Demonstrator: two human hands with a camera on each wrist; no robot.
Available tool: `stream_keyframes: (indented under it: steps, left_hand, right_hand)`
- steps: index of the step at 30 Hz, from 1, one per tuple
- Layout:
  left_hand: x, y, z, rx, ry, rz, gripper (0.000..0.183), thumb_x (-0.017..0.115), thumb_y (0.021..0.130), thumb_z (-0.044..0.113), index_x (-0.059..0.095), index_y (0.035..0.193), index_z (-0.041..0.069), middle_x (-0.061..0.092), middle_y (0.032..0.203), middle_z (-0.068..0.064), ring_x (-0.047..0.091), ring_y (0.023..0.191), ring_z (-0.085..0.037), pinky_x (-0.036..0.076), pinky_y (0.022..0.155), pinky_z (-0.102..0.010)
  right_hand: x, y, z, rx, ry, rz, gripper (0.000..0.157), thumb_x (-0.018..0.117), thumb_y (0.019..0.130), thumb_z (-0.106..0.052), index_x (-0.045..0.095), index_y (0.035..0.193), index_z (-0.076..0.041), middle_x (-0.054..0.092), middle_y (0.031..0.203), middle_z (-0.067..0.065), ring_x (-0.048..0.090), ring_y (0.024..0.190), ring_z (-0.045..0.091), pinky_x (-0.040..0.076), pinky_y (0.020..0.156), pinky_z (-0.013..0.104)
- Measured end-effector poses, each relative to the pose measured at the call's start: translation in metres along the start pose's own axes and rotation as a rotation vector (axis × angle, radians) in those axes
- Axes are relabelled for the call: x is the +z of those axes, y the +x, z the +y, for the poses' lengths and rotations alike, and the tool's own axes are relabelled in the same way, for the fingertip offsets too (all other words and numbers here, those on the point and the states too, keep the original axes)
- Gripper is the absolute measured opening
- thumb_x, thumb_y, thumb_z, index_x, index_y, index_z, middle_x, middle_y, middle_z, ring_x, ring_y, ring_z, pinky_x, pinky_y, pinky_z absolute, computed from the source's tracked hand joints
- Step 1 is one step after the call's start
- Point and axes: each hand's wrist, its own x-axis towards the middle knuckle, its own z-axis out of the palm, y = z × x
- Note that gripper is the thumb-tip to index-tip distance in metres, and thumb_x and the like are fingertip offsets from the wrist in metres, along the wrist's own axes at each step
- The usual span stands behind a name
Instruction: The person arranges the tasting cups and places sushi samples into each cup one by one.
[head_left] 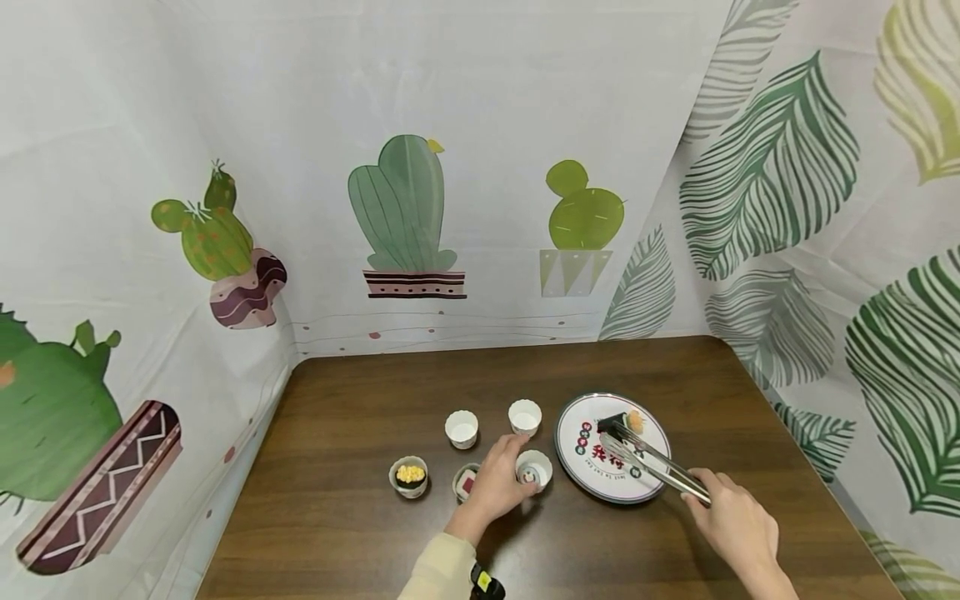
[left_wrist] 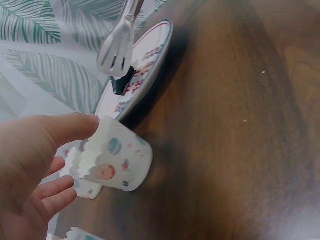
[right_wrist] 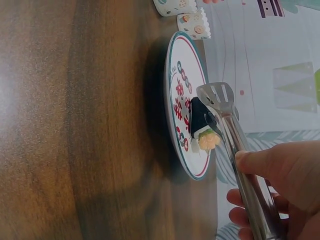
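Note:
Beside a white paper baking cup with a scalloped rim and small coloured prints (left_wrist: 117,157), my left hand (head_left: 495,479) has its fingers spread loosely. In the left wrist view the thumb overlaps the cup's rim; whether it touches cannot be told. My right hand (head_left: 731,521) grips metal tongs (right_wrist: 240,155) by the arms. Their slotted ends are over a round plate with red lettering and a dark green rim (head_left: 600,492). At those ends lies a piece of sushi (right_wrist: 207,137), wrapped in dark seaweed with an orange topping; whether the tongs pinch it is unclear.
Two more white cups (head_left: 461,428) (head_left: 525,416) stand behind my left hand. To its left, one cup holds yellow-topped sushi (head_left: 410,475), and another, partly hidden, holds a red-and-white piece (head_left: 465,482). Patterned cloth (head_left: 487,167) hangs behind the brown wooden table (head_left: 322,533).

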Motion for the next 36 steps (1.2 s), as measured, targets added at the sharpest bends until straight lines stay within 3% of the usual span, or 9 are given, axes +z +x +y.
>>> stream_keyframes:
  steps: [15, 21, 26, 36]
  left_hand:
    - [-0.034, 0.006, -0.022, -0.072, -0.030, 0.066, 0.067, 0.079, 0.070, 0.023, 0.049, 0.128, 0.009, 0.050, 0.127, -0.007, 0.049, 0.118, -0.026, 0.042, 0.093, -0.042]
    - [-0.046, 0.008, -0.034, -0.144, -0.064, 0.069, 0.068, 0.078, 0.071, 0.022, 0.047, 0.130, 0.010, 0.048, 0.130, -0.008, 0.047, 0.119, -0.028, 0.042, 0.091, -0.046]
    - [-0.051, 0.009, -0.047, -0.198, -0.075, 0.099, 0.068, 0.078, 0.070, 0.021, 0.048, 0.130, 0.009, 0.047, 0.131, -0.011, 0.048, 0.118, -0.030, 0.042, 0.092, -0.047]
    - [-0.052, 0.005, -0.072, -0.240, -0.052, 0.186, 0.068, 0.080, 0.066, 0.020, 0.051, 0.125, 0.004, 0.052, 0.125, -0.014, 0.053, 0.110, -0.033, 0.045, 0.084, -0.047]
  right_hand:
    - [-0.001, 0.005, -0.003, -0.023, 0.006, 0.020, 0.035, 0.079, 0.056, -0.008, 0.066, 0.088, -0.003, 0.058, 0.066, 0.009, 0.049, 0.046, 0.027, 0.032, 0.041, 0.037]
    - [-0.001, 0.006, -0.004, -0.031, 0.004, 0.020, 0.034, 0.079, 0.057, -0.008, 0.066, 0.088, -0.003, 0.059, 0.066, 0.009, 0.049, 0.046, 0.027, 0.032, 0.041, 0.037]
    - [-0.002, 0.007, -0.005, -0.035, 0.000, 0.021, 0.035, 0.079, 0.056, -0.008, 0.066, 0.088, -0.003, 0.057, 0.065, 0.008, 0.048, 0.046, 0.026, 0.031, 0.041, 0.036]
    - [-0.001, 0.010, -0.007, -0.057, 0.003, 0.021, 0.036, 0.080, 0.056, -0.009, 0.066, 0.088, -0.003, 0.058, 0.066, 0.009, 0.049, 0.047, 0.026, 0.032, 0.042, 0.036]
